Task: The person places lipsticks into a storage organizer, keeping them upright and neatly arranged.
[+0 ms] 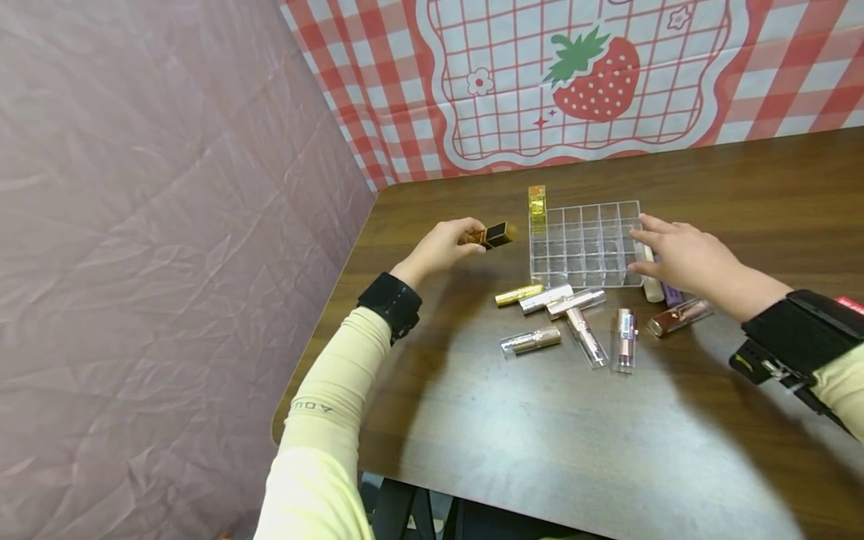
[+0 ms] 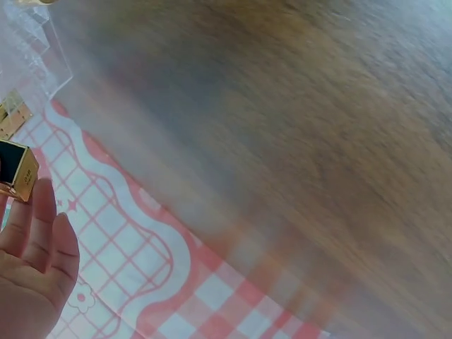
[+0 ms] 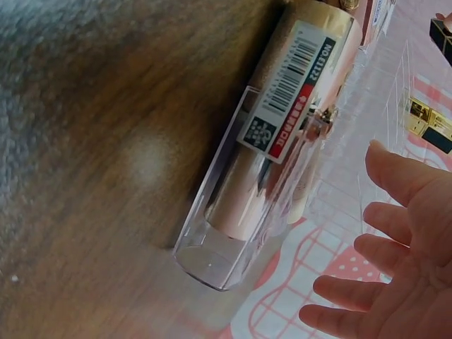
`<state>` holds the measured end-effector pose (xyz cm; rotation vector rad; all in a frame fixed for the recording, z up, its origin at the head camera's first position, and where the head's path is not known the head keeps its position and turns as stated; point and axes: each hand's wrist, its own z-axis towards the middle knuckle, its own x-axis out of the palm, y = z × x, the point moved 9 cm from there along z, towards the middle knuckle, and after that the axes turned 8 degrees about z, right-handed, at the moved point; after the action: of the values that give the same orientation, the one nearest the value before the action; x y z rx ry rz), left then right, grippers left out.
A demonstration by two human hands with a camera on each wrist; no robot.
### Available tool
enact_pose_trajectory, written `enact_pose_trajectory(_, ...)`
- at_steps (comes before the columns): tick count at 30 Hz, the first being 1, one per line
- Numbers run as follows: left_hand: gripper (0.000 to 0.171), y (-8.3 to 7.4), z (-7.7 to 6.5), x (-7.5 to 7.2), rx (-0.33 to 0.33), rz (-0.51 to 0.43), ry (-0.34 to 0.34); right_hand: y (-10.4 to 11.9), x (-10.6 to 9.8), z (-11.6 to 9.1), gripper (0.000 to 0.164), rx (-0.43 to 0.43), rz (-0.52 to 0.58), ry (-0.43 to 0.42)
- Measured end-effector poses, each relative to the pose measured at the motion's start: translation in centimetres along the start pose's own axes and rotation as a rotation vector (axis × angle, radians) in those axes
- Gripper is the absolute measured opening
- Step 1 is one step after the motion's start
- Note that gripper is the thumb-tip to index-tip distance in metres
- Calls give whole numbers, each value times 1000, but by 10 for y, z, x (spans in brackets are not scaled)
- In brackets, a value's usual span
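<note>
My left hand (image 1: pixel 448 241) pinches a black and gold square lipstick (image 1: pixel 498 235) between thumb and fingers, left of a clear compartment organizer (image 1: pixel 586 286). In the left wrist view, the lipstick's gold end (image 2: pixel 27 175) shows above the fingers. At the organizer's right side is my right hand (image 1: pixel 691 255), fingers spread and fingertips at the rim. A gold lipstick (image 1: pixel 536 201) stands upright in the back left compartment; the other compartments show nothing in them. The right wrist view has a clear-cased lipstick with a barcode label (image 3: pixel 289 92) close to the camera.
Several lipstick tubes lie in front of the organizer, among them a thin gold tube (image 1: pixel 518 295), a gold and clear tube (image 1: pixel 531 342) and a labelled tube (image 1: pixel 625 339). A brown tube (image 1: pixel 678 317) and a purple one (image 1: pixel 673 295) lie by the right hand. A checked strawberry cloth (image 1: pixel 499 120) hangs behind.
</note>
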<state>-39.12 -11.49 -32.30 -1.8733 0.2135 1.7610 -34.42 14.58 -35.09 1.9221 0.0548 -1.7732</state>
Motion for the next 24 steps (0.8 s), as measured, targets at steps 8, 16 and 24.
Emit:
enact_pose_trajectory(8,31,-4,3,-3,-23,-75,-13,0,0,0,64,7,-2,1)
enact_pose_trajectory(16,29,-11,5,-1,0,-64,-4,1,-1,-1,64,8,-22,-6)
enact_pose_trajectory(24,29,-25,12,-2,49,-5,10,49,-33,9,54,-94,-93,-89)
